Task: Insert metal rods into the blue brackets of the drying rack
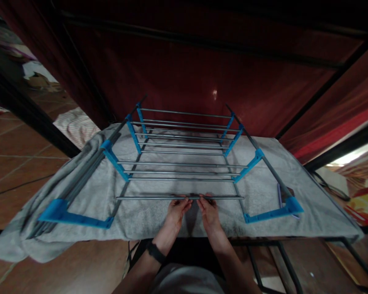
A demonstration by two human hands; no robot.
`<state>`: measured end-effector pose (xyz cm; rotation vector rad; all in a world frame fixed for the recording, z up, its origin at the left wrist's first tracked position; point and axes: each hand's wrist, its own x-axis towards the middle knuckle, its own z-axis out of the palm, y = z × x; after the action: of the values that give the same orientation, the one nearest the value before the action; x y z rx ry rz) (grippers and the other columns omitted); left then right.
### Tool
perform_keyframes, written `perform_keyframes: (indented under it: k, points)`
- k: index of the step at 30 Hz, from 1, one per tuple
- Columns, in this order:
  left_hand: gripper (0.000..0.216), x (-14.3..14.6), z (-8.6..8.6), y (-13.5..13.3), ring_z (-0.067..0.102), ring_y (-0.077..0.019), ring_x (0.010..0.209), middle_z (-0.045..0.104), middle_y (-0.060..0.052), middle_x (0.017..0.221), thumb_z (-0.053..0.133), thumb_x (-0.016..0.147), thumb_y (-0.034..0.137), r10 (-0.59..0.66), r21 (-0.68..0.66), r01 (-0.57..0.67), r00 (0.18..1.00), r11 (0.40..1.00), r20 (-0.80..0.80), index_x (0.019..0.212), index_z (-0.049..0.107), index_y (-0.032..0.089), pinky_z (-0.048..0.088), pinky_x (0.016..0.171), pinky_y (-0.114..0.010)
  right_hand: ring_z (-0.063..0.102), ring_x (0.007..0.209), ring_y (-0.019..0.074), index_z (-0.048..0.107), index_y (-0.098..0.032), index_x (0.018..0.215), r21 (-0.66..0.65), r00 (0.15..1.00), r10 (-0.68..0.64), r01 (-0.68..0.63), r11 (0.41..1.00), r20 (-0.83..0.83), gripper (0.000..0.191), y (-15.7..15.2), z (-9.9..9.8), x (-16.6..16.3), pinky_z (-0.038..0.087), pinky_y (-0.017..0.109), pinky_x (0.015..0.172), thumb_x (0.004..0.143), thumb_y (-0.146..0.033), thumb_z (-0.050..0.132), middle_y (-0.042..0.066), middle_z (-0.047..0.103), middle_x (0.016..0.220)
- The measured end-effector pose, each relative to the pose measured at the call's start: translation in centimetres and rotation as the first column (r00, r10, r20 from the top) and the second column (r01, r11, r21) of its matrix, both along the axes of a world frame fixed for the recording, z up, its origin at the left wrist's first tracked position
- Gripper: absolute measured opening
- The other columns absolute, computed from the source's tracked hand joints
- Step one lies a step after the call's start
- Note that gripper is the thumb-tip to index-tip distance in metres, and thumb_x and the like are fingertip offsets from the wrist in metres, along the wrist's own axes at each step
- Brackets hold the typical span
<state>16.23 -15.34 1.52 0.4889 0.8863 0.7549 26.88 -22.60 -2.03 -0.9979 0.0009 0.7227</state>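
A shoe-rack-like frame (122,190) of grey metal tubes and blue plastic brackets stands on a surface spread with a grey blanket (147,224). Several crossbars run between its brackets. Near the front edge, a grey metal rod (147,198) lies crosswise over the frame's side tubes, its ends outside any bracket. My left hand (176,211) grips this rod near its middle, fingertips pinched. Beside it, my right hand (209,212) pinches the same rod. The two hands almost meet. The front blue brackets, one on the left (76,217) and one on the right (272,211), have no crossbar between them.
More grey rods (84,175) lie bundled along the blanket's left side. A flat purple-edged item (280,196) rests by the right front bracket. Dark red curtain (178,77) hangs behind the frame. Black metal posts (33,110) stand left and right.
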Motion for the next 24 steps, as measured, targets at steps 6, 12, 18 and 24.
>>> perform_keyframes:
  k: [6,12,18,24]
  points:
    - [0.027,0.5,0.5,-0.4,0.072,-0.0158,0.071,0.073,-0.003,0.075,0.09,0.059,0.01,0.004,0.034,-0.004,1.0,0.999,0.006,0.075,0.07,0.018,0.056,0.073,-0.027,0.07,0.097,0.0202,0.066,-0.03,0.094,0.015,0.999,0.02,-0.021,1.0,0.033,0.031,0.4,0.2,-1.2,0.058,0.04,0.094,0.067,-0.029,0.082,0.0,0.074,0.098]
    - [0.034,1.3,1.1,-0.5,0.06,-0.0102,0.057,0.067,0.001,0.065,0.092,0.05,0.022,0.033,0.178,-0.025,0.999,0.984,-0.043,0.074,0.069,0.016,0.046,0.058,-0.022,0.071,0.092,0.0177,0.071,-0.028,0.086,0.084,0.998,0.053,-0.051,0.995,-0.018,0.026,0.6,1.5,-1.5,0.057,0.033,0.09,0.065,-0.023,0.085,-0.002,0.076,0.09]
    - [0.029,1.7,2.3,-0.8,0.056,-0.0107,0.056,0.063,0.002,0.062,0.088,0.055,0.025,0.026,0.303,0.009,0.994,0.953,-0.11,0.074,0.069,0.015,0.043,0.058,-0.025,0.071,0.085,0.0162,0.072,-0.026,0.082,0.1,0.998,0.027,-0.022,0.995,-0.052,0.026,0.6,2.7,-1.6,0.058,0.03,0.086,0.062,-0.021,0.087,-0.002,0.076,0.087]
    - [0.027,1.9,3.4,-1.1,0.065,-0.0155,0.074,0.07,-0.003,0.075,0.087,0.059,0.025,-0.002,0.364,0.025,0.998,0.931,-0.064,0.078,0.07,0.015,0.05,0.076,-0.029,0.071,0.09,0.0161,0.074,-0.026,0.083,0.12,0.991,0.063,-0.049,0.992,-0.122,0.024,0.6,3.7,-1.8,0.056,0.03,0.09,0.063,-0.022,0.087,-0.002,0.077,0.091]
